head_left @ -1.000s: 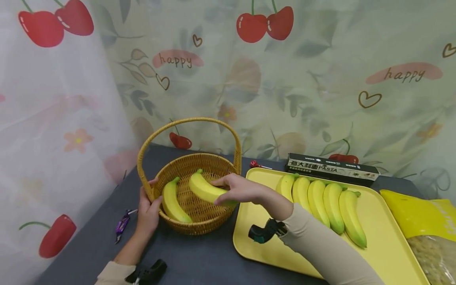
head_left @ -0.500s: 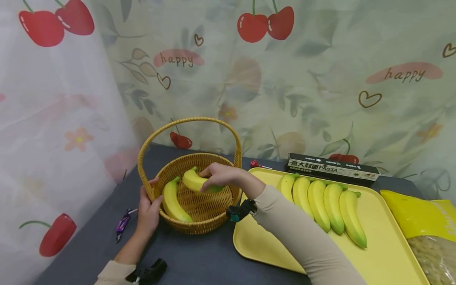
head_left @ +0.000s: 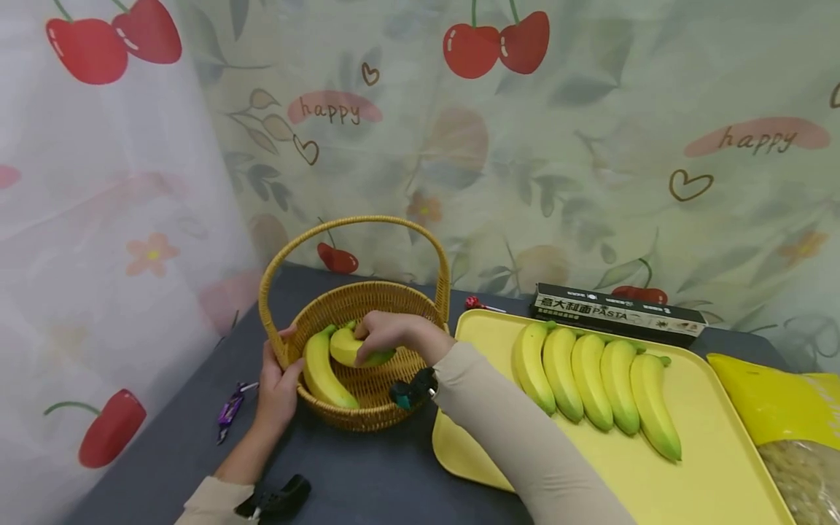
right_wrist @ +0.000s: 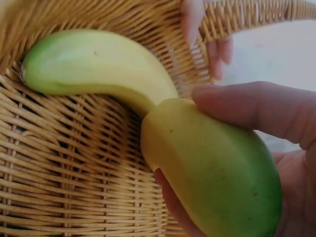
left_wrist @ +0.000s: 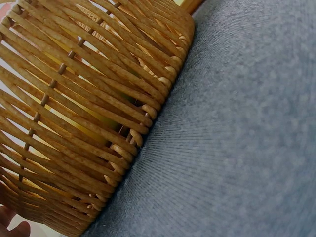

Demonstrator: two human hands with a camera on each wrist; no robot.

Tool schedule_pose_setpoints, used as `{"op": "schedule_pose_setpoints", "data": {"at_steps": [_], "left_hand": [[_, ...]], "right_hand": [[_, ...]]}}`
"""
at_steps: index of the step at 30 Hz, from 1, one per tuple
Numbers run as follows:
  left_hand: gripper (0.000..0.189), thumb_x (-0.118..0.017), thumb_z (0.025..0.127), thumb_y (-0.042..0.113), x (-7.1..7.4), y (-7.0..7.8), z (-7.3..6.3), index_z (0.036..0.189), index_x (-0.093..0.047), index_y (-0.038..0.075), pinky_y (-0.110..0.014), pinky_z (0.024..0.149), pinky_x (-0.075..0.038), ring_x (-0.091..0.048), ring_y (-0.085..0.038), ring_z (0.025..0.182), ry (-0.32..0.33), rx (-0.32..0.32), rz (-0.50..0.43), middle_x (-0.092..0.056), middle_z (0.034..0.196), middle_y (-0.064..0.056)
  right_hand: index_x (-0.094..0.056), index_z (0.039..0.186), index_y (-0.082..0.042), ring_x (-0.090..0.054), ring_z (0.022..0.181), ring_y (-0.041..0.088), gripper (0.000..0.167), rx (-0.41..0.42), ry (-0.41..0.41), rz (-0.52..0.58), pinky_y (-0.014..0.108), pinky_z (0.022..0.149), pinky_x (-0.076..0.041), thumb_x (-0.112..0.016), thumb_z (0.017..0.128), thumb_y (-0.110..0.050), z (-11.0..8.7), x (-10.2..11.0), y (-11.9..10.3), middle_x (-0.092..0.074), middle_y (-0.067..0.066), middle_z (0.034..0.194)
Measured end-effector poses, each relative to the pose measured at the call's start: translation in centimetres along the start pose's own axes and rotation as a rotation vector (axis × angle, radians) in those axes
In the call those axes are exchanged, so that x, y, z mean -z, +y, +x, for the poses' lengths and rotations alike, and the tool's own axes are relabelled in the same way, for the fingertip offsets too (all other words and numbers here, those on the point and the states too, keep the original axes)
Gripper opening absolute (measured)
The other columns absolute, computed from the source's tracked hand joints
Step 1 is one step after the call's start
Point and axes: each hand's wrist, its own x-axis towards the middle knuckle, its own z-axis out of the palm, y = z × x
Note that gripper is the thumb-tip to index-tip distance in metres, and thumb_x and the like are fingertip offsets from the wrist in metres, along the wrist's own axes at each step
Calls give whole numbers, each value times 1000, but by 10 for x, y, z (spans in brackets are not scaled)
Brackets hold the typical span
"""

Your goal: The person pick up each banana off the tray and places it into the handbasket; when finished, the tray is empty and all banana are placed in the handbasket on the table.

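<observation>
My right hand [head_left: 392,334] reaches inside a wicker basket [head_left: 364,419] and holds a banana [head_left: 345,348] between thumb and fingers; in the right wrist view this held banana [right_wrist: 212,168] points its green end at the camera. Another banana [head_left: 321,375] lies along the basket's left inner side, close beside the held one. At the left rim, where the tall handle [head_left: 357,219] meets the basket, my left hand [head_left: 278,386] grips the edge, thumb on the near side. The left wrist view shows mostly the woven outer wall [left_wrist: 89,98].
A yellow tray [head_left: 709,408] to the right bears several bananas [head_left: 593,379] in a row. Behind it lies a black pasta box [head_left: 617,313], with a red lollipop [head_left: 474,302] nearby. A yellow bag [head_left: 781,401] stands far right; a purple-wrapped candy [head_left: 230,412] lies left of the basket.
My right hand has carried the banana left and deeper into the basket, beside the other banana. The left hand has kept its grip on the rim. The view has shifted slightly.
</observation>
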Motion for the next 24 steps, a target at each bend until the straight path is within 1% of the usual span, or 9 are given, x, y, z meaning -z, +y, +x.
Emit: {"op": "schedule_pose_setpoints", "data": {"at_steps": [6,9,11,14,16,17,19,22,24], "left_hand": [[42,-39,85,-15,0,-3,-1,127,-36,-9,-9,95,-37,-45,-2,121,5,1,-10,-46,132,1],[43,-39,85,-16,-1,-4,-1,127,-35,-10,-9,95,-37,-45,-3,121,3,-8,-16,-46,132,0],[43,-38,85,-16,0,-3,0,127,-35,-10,-9,95,-37,-45,-3,121,5,-2,-13,-45,133,-4],[43,-38,85,-16,0,-3,-1,128,-34,-10,-8,95,-37,-45,-3,121,5,8,-3,-45,133,-4],[43,-38,85,-15,0,-3,-1,128,-34,-10,-8,95,-37,-45,-2,121,4,14,5,-45,133,-4],[43,-39,85,-15,0,-3,-1,128,-34,-10,-8,95,-37,-45,-2,120,6,9,4,-45,132,-1],[43,-38,85,-15,0,-3,-1,128,-34,-10,-8,95,-37,-45,-2,120,7,6,-4,-45,131,0],[43,-38,85,-16,-1,-3,-1,127,-34,-10,-9,94,-38,-46,-2,119,12,3,-17,-46,131,0],[43,-38,85,-16,-1,-3,-1,127,-34,-10,-9,94,-38,-46,-2,119,11,2,-22,-45,131,0]], "right_hand": [[-35,57,-12,-27,49,9,39,5,-39,-17,20,50,-29,-66,82,-8,6,-2,2,-28,-4,54],[-41,59,-11,-30,50,9,34,-22,-59,-34,20,51,-31,-67,81,-9,9,-7,2,-33,-4,56],[-43,60,-12,-31,50,8,33,-44,-86,-50,20,51,-31,-67,81,-11,11,-11,0,-34,-4,56],[-44,62,-11,-31,50,8,31,-79,-136,-71,20,51,-31,-66,83,-12,12,-16,0,-35,-4,56],[-43,63,-11,-31,50,8,31,-91,-165,-45,20,52,-31,-64,86,-11,13,-17,1,-35,-4,56],[-43,64,-10,-32,51,8,30,-94,-172,-34,21,53,-32,-62,87,-10,13,-16,2,-36,-4,57],[-41,63,-10,-31,50,9,32,-86,-181,11,22,53,-32,-59,89,-8,13,-15,5,-34,-4,57],[-36,59,-11,-29,48,9,38,-80,-176,90,23,55,-31,-57,90,-7,15,-13,11,-31,-3,55],[-34,57,-12,-28,47,9,41,-86,-150,131,24,56,-34,-57,90,-8,17,-13,14,-30,-4,53]]}}
